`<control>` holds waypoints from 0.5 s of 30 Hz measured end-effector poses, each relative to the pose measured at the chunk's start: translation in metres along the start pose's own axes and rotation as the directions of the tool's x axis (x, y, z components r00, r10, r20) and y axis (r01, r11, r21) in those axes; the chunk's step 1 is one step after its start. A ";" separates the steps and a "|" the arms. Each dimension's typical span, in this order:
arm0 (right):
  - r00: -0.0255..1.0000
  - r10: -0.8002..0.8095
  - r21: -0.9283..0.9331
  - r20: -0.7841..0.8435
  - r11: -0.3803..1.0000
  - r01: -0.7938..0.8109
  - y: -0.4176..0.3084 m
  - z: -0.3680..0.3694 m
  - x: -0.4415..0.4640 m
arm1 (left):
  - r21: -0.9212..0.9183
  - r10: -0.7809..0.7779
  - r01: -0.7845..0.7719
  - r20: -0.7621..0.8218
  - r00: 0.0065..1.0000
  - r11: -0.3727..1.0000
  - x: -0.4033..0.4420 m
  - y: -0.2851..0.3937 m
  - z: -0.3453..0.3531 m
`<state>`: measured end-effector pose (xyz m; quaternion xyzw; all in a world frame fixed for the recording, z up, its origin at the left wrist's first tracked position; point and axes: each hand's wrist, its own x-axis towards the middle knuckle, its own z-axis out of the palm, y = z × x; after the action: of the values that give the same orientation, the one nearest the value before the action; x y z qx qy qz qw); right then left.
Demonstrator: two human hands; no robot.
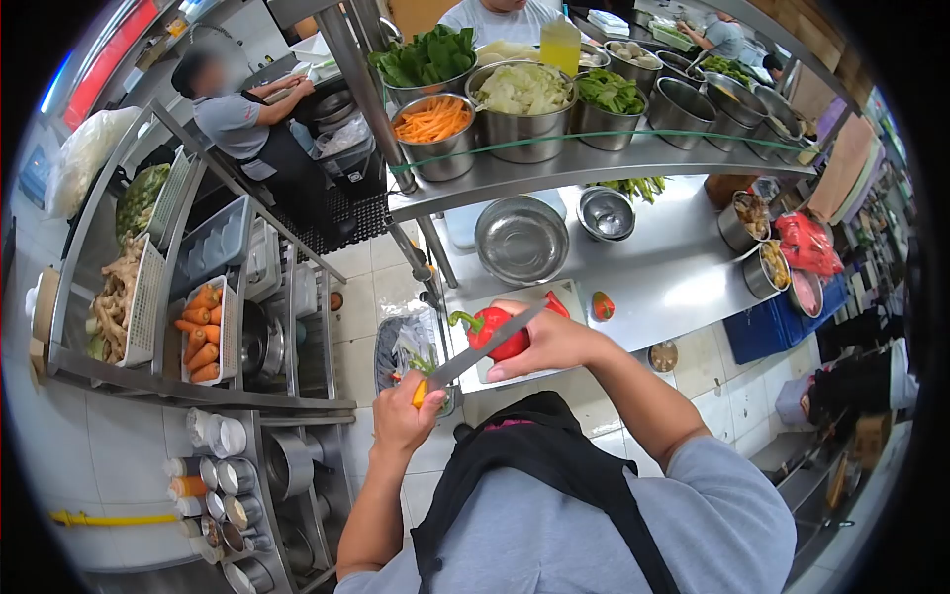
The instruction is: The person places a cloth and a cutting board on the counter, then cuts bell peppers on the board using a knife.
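My left hand [403, 414] is closed round the yellow handle of a knife [485, 346]. The blade slants up to the right across a red bell pepper [507, 337] with a green stem. My right hand [544, 342] holds that pepper from its right side, above a white cutting board [539, 296]. Behind my right hand, a red pepper piece [556, 303] lies on the board. A smaller red and green pepper [604, 306] rests on the steel table, right of the board. Below the knife and pepper is a bin [396, 346] with scraps in it.
Steel bowls [522, 241] stand behind the board. Above them runs a shelf [633, 163] with pots of cut vegetables. A rack [168, 384] with baskets of carrots and ginger is at the left. A co-worker [237, 124] stands beyond it.
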<state>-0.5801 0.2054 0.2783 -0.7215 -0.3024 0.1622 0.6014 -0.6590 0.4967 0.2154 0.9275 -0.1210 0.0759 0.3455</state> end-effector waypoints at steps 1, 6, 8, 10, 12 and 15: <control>1.000 0.000 -0.002 -0.004 1.000 0.000 0.007 -0.005 0.001 | -0.009 0.021 -0.021 0.001 1.000 1.000 0.001 0.001 -0.002; 0.876 0.374 0.324 0.304 0.824 -0.465 0.007 -0.009 0.006 | 0.049 0.025 -0.026 0.020 0.999 0.998 0.005 0.005 -0.003; 0.870 0.416 0.123 0.264 0.880 -0.458 0.009 -0.009 0.008 | 0.068 0.010 -0.011 0.025 1.000 0.998 0.004 0.004 -0.001; 0.978 0.187 0.093 0.095 0.976 -0.195 0.016 -0.002 0.006 | 0.062 -0.013 0.012 0.007 1.000 0.998 0.001 0.000 0.004; 0.990 0.138 -0.042 0.009 0.990 -0.137 0.007 0.002 0.003 | 0.056 -0.016 0.016 0.004 1.000 0.998 -0.001 -0.001 0.007; 0.994 0.004 -0.254 -0.110 0.967 -0.032 -0.017 0.003 0.000 | 0.045 0.012 -0.012 -0.008 1.000 0.999 -0.001 -0.005 0.004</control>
<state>-0.5865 0.2093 0.2944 -0.8034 -0.2809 0.0881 0.5176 -0.6583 0.4973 0.2090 0.9340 -0.1233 0.0846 0.3245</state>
